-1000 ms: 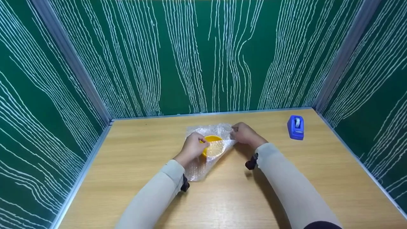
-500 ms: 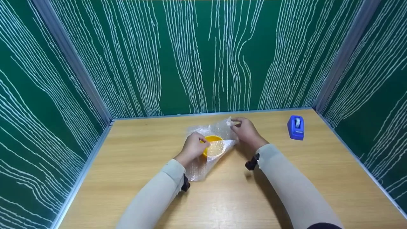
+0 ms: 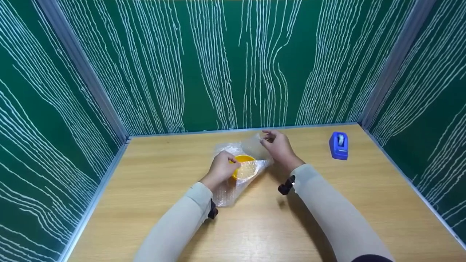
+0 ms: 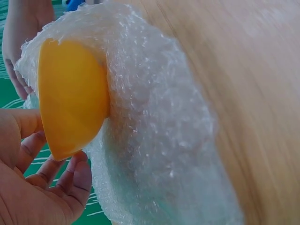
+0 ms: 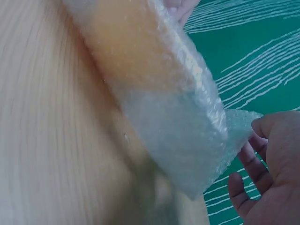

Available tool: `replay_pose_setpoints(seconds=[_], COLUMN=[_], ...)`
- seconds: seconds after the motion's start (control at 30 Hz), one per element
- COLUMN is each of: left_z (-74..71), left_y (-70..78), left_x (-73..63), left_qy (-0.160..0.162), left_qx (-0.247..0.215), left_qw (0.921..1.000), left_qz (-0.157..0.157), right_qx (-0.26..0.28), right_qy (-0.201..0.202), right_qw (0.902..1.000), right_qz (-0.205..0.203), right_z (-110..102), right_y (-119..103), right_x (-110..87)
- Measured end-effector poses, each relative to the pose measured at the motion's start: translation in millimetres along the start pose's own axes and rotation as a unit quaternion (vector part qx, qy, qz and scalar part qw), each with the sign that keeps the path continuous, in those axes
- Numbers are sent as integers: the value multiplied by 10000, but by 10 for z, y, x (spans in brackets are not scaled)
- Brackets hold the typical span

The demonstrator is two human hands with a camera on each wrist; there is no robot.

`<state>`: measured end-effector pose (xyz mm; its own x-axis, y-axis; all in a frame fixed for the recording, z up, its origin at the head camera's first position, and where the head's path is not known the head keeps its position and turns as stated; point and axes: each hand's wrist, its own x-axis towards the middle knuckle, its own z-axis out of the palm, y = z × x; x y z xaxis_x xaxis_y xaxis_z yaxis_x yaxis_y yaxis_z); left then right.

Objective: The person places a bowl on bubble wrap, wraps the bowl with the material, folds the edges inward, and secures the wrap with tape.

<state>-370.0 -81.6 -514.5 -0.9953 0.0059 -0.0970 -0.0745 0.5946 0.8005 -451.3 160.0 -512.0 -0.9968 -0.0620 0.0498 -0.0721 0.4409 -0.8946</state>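
A yellow bowl point(image 4: 70, 98) sits on a sheet of bubble wrap point(image 3: 227, 194) near the middle of the table. One flap of the wrap is folded over the bowl's near right part, hiding some of it. My left hand point(image 3: 221, 169) holds the bowl's left rim, its thumb at the edge of the flap; in the left wrist view the fingers curl beneath the bowl. At the sheet's far right corner, my right hand point(image 3: 279, 147) pinches the bubble wrap point(image 5: 241, 119) between thumb and forefinger and lifts it. The right hand's other fingers are loosely bent.
A blue tape dispenser point(image 3: 339, 146) stands at the table's back right. Green panels point(image 3: 204, 72) with white wavy lines rise behind and at both sides of the wooden table point(image 3: 153, 174). Dark wrist cameras are worn at both cuffs.
My right hand has moved up and slightly left, raising the far right corner of the bubble wrap toward the bowl. The left hand has stayed on the bowl and flap.
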Motion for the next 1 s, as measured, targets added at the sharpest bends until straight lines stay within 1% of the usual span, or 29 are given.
replay_pose_setpoints(seconds=[0.17, 0.23, 0.4, 0.47, 0.5, 0.57, 0.73, 0.77, 0.9, 1.0], left_z=[1, 3, 5, 4, 2, 0, 4, 6, 10, 7], left_y=[-8, -14, -26, -30, -30, -31, -28, -26, -26, -28], left_x=[7, 14, 32, 29, 23, 12, 14, 16, 27, 30], left_qy=[12, 8, 51, 75, 79, 80, 58, 43, 31, 65], left_qx=[-6, 5, 34, 26, 4, -40, -58, -57, -84, -67], left_qw=[10000, 10000, 9995, 9991, 9992, 9992, 9996, 9997, 9996, 9991], left_qz=[-31, -9, 316, 411, 401, 381, 281, 246, 280, 424], right_qx=[-305, -385, -692, -817, -837, -923, -1160, -1212, -1401, -1541], right_qy=[-167, -206, -234, -264, -287, -324, -366, -390, -556, -649], right_qw=[9992, 9989, 9972, 9961, 9958, 9945, 9881, 9867, 9822, 9789], right_qz=[-217, -177, -151, -219, -228, -363, -940, -1006, -1117, -1176], right_z=[39, 53, 73, 82, 86, 97, 135, 144, 177, 197], right_y=[-58, -76, -110, -136, -155, -196, -260, -263, -265, -268], right_x=[-21, -35, -86, -122, -148, -204, -340, -363, -444, -514])
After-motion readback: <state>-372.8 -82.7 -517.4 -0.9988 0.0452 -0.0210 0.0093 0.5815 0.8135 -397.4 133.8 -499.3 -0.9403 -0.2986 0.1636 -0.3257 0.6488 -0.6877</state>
